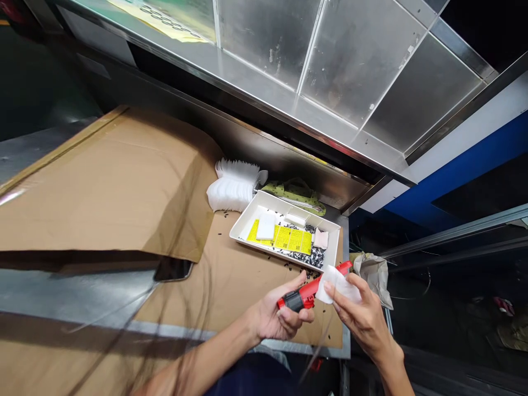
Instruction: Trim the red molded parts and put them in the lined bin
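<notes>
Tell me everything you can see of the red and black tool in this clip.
The red and black tool is a small handheld device of uncertain type. It has a glossy red body that looks like plastic and a thicker, dark, ribbed-looking end at lower left. It rests across the fingers of the left hand, tilted upward to the right. A white wipe, pinched by the right hand, covers its middle, with more red showing beyond. It hangs above the brown cardboard, not touching it.

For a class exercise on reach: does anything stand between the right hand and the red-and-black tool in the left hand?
Yes: a white cloth lies between the right hand and the red-and-black tool, pressed against its red body.
</notes>
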Demonstrator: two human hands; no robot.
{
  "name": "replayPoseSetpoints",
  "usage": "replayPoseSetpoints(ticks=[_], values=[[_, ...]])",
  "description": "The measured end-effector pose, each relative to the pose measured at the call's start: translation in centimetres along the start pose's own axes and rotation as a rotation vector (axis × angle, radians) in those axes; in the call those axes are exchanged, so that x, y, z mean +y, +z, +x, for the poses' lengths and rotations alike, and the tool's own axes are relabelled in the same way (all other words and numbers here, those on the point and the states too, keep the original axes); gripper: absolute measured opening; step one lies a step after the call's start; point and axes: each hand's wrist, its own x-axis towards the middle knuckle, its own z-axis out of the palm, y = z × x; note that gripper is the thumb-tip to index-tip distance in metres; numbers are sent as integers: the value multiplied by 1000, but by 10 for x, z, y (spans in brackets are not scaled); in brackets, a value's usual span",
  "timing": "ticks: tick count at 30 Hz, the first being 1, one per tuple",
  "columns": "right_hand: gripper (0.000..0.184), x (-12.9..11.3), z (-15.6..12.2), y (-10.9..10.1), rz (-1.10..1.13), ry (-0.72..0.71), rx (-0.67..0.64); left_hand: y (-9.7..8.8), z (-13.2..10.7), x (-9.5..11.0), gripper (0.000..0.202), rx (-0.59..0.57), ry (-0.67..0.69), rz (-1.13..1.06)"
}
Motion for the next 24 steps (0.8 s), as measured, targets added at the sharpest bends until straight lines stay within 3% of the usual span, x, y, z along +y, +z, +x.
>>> replayPoseSetpoints(ticks=[6, 11, 17, 20, 24], values=[[41, -1, 4, 1, -16, 5, -42, 4, -1, 2, 64, 124, 73, 211], [40, -6, 9, 6, -32, 36, 10, 1, 3, 0, 58, 193, 120, 290], [42, -25, 17, 22, 48, 320, 123, -3, 10, -8, 53, 169, 182, 205], [44, -28, 20, 30, 83, 426, 145, 1, 11, -12, 58, 246, 220, 231], [43, -32, 23, 34, 108, 453, 187, 6, 9, -15, 72, 335, 238, 272]])
